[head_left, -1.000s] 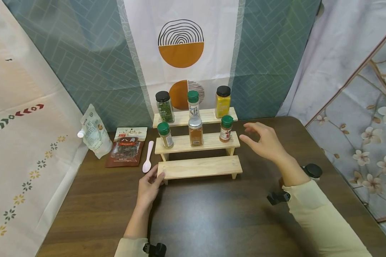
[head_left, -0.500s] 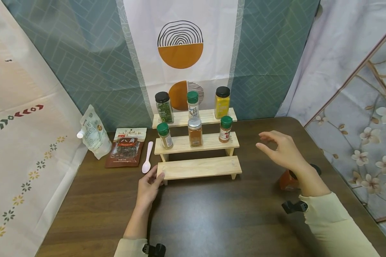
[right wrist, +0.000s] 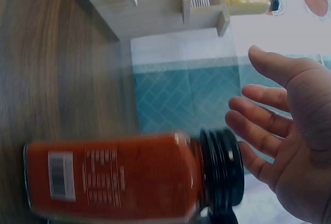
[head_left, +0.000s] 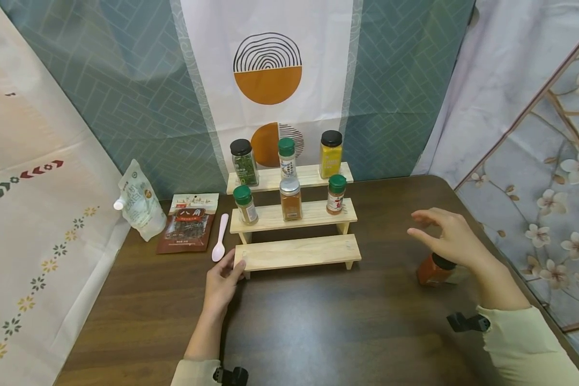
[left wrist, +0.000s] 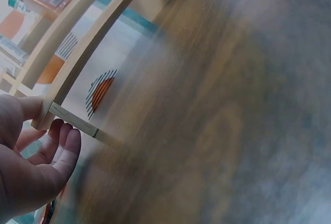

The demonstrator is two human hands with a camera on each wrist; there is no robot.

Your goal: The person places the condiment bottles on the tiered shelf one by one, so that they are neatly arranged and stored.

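Observation:
A three-step wooden spice rack [head_left: 294, 253] stands on the table, its lowest step bare on top. My left hand [head_left: 220, 284] grips the left end of that step; in the left wrist view the thumb lies over the board [left wrist: 85, 53] and the fingers curl beneath it. Held over the table at the right, my right hand [head_left: 451, 236] has its fingers spread and nothing in them. Just below it stands a jar of red spice [head_left: 433, 269] with a black lid [right wrist: 222, 169], apart from the fingers. Part of a second black lid shows behind that jar.
Several spice jars fill the upper steps, among them a yellow jar [head_left: 331, 155] and a silver-lidded jar [head_left: 291, 201]. Left of the rack lie a pink spoon [head_left: 220, 238], a brown packet [head_left: 188, 225] and a white spouted pouch [head_left: 141, 203]. Curtains hang behind.
My right hand has moved away from the rack, rightward and toward me, to above the red spice jar. My left hand has stayed on the rack's lowest step.

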